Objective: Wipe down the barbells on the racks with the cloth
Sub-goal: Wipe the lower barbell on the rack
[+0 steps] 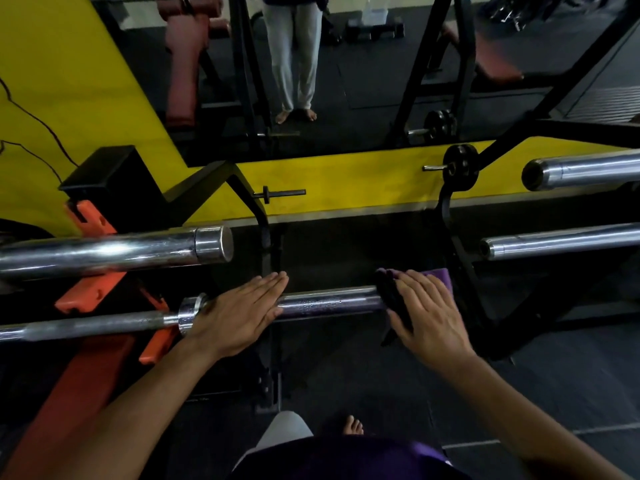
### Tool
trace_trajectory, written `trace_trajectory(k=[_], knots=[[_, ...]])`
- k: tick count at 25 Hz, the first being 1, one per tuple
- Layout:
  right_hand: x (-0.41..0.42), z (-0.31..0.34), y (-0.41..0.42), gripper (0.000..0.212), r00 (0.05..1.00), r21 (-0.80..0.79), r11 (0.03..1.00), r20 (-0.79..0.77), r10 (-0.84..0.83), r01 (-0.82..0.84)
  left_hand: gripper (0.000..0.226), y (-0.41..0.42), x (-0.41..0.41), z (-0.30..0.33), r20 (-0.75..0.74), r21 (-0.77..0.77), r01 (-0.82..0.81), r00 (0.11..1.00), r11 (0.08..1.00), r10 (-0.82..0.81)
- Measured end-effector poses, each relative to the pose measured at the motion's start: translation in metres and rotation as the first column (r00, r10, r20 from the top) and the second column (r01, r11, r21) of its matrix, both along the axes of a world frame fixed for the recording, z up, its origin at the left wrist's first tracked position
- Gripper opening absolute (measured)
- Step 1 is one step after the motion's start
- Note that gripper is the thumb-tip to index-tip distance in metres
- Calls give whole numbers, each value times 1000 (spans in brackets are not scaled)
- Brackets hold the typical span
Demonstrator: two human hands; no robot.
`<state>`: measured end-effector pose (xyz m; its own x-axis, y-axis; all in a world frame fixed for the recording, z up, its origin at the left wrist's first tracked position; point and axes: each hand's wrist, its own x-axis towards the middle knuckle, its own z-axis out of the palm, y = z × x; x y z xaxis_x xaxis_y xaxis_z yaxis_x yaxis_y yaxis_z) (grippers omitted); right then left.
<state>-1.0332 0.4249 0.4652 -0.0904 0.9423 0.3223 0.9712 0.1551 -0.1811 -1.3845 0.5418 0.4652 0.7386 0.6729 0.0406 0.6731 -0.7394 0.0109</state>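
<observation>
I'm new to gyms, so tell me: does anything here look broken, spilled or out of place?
Nothing looks broken or askew. The one oddity is small water droplets on the sleeve of the barbell between the hands. The right hand presses a purple cloth on its end; the left hand rests flat on it.

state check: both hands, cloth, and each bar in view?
left hand: flat, fingers straight, resting on near barbell sleeve
right hand: pressing cloth on sleeve end
cloth: purple, draped over sleeve tip
near barbell: racked, sleeve wet with droplets
upper left barbell: racked, untouched
right bars: racked, untouched
</observation>
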Motion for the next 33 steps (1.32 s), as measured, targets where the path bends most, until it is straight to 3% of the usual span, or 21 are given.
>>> trace_trajectory(k=[2,3,5,6,8,9,11,13,15,18,23,26,29,31,33], knots=[[15,12,20,44,987,-135,983,-85,-135,123,62,0,0,1,-1,6,-5,1000,1000,5],[22,24,40,46,963,-299,940,-157,-217,163,62,0,1,1,-5,2,-9,1000,1000,9],[29,44,82,57,926,-669,736,-204,-317,104,61,0,1,1,-10,-14,-16,1000,1000,16],[25,53,98,59,941,-781,622,-161,-298,64,61,-1,0,2,-13,-17,-18,1000,1000,18],[5,58,115,56,977,-855,517,-69,-203,47,60,-3,0,4,-24,-29,-25,999,999,24],[-8,55,116,55,987,-834,550,-39,-156,54,59,-4,0,6,-25,-31,-31,999,999,30],[-34,48,100,50,995,-685,725,4,-102,78,58,-4,3,9,-14,-23,-42,999,999,41],[-50,38,64,41,997,-378,923,-8,-76,68,58,-4,3,9,-14,-20,-37,999,999,36],[-48,25,32,43,999,-161,987,-40,-22,15,58,-4,2,10,-12,-12,-44,999,999,44],[-33,11,23,43,994,-69,997,-110,16,-23,61,-4,3,8,-5,-47,-32,999,998,32],[-36,20,28,24,940,10,995,-329,-86,94,63,-4,-21,25,138,-177,-51,988,983,76],[-44,36,31,18,897,3,990,-425,-125,139,60,-9,-77,32,128,-122,-129,981,984,144],[-73,34,35,24,931,12,987,-334,-146,159,56,-7,-127,24,29,-155,-3,1000,988,7],[-87,19,38,36,972,-11,982,-143,-186,187,56,-3,-137,21,55,-185,29,998,982,-19],[-89,12,43,39,956,-65,955,-32,-292,290,58,-2,-139,22,82,-224,57,996,973,-40]])
